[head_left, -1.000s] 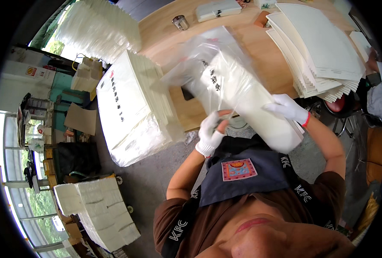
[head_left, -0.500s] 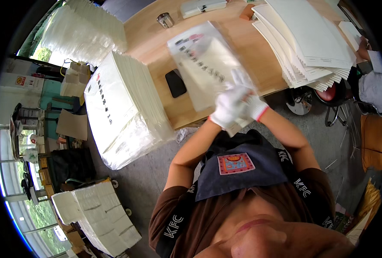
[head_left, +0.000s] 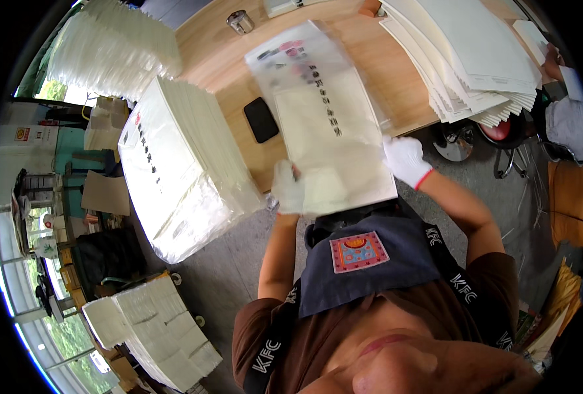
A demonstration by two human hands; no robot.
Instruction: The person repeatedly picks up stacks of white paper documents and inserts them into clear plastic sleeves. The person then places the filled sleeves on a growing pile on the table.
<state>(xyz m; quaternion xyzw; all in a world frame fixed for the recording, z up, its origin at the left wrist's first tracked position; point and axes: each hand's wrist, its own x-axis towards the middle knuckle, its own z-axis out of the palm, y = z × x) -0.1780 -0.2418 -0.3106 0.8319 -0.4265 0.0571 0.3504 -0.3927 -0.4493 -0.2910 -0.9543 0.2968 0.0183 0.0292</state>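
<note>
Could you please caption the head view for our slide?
Gloved left hand and right hand flank a bagged paper packet.

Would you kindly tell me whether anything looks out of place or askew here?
Mildly, yes: on the right, the pale sheet stack is fanned out, its edges stepped rather than squared. I see no spill or clear damage.

A clear plastic bag [head_left: 275, 58], with a column of dark characters and reddish marks near its far end, lies slanted on the surface [head_left: 396, 85]. Cream sheets [head_left: 334, 157] occupy its nearer part (the plastic runs on beyond them), their near end overhanging the edge.
</note>
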